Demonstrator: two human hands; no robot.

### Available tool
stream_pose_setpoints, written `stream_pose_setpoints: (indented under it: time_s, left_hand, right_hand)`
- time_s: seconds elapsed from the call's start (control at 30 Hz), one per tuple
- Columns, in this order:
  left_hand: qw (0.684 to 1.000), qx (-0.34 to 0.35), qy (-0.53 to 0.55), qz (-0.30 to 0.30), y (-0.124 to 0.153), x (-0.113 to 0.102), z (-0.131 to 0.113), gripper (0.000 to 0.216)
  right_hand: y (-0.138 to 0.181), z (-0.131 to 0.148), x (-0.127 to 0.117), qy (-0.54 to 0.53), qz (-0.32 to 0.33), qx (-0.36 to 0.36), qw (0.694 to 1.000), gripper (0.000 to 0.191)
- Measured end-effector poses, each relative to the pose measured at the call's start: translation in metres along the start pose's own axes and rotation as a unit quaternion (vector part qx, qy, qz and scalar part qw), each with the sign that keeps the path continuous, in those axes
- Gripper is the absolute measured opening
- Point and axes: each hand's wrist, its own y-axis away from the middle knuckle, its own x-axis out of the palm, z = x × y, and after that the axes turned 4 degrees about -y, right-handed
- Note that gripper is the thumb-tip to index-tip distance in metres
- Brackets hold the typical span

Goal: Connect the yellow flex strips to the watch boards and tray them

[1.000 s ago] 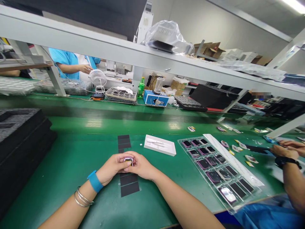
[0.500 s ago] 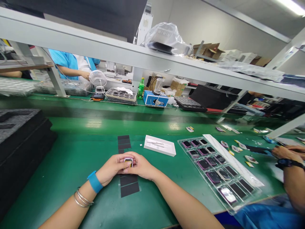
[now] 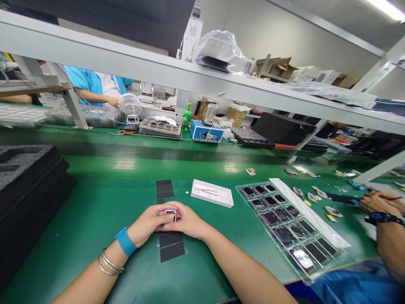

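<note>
Together, the left hand (image 3: 153, 217) and the right hand (image 3: 188, 219) grip a small case (image 3: 170, 215), nearer the wearer than the white box (image 3: 210, 201) and left of it. The case is a rounded square with a pale, smooth rim and yellowish parts inside; fingers hide its sides and underside. Beneath the hands runs a flat strip of matte black panels (image 3: 172, 252), its middle covered. The box is shallow and rectangular, holding thin metal tweezers (image 3: 209, 190) and specks too small to tell. Right of the box, a clear, ridged plastic tray (image 3: 284, 249) carries glossy dark screens. Far left of it, grainy black foam (image 3: 34, 202) is cut off at the edge. All rest on a shiny green bench (image 3: 95, 202).
</note>
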Motion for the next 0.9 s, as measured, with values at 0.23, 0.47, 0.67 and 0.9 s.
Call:
stream_pose_setpoints:
  time_s: [0.23,0.47,0.67,0.9]
  left_hand:
    - [1.000,0.003,-0.012,0.001,-0.001,-0.002,0.001,0.030]
    - [1.000,-0.015,-0.012,0.004,-0.001,-0.004,-0.001,0.035]
    - [0.997,-0.017,0.019,0.071,-0.001,-0.017,-0.002,0.031]
    - [0.998,0.031,-0.028,0.050,-0.002,-0.030,-0.009,0.043]
  right_hand:
    - [0.000,0.001,0.001,-0.009,-0.010,0.014,1.000,0.058]
    - [-0.001,-0.003,0.000,-0.004,-0.015,0.023,1.000,0.063]
    - [-0.001,-0.004,0.000,-0.008,-0.029,0.006,1.000,0.064]
    - [-0.001,0.003,0.001,-0.024,-0.035,0.023,0.999,0.063]
